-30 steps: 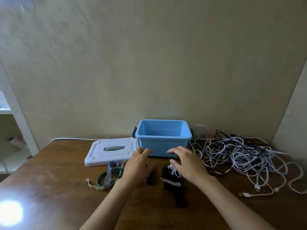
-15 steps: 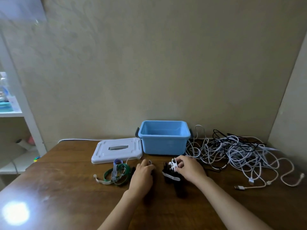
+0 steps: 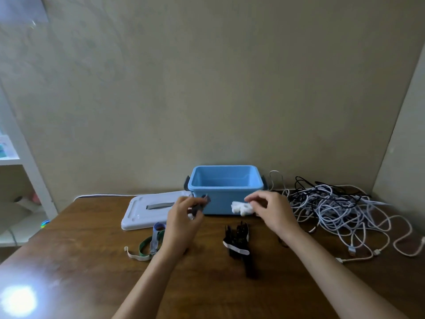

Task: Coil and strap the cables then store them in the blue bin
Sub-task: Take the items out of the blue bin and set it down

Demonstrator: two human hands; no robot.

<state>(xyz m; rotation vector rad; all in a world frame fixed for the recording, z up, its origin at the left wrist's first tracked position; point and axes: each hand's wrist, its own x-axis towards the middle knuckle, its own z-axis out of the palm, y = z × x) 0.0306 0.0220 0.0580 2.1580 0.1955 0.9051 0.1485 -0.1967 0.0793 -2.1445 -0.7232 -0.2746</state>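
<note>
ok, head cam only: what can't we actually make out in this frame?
- Left hand: it pinches a small dark item; motion blur, so its type is unreadable.
- Right hand: it holds a white piece, blurred and part covered by the fingers.
- Blue bin: its floor is hidden behind the front wall.
- Cable pile: too tangled to count; strands run off the right edge.

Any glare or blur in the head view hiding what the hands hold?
Head view: bright glare patch on the table at lower left, clear of the work; the left hand and right hand are motion-blurred, so the dark piece and white piece they pinch stay indistinct.
</note>
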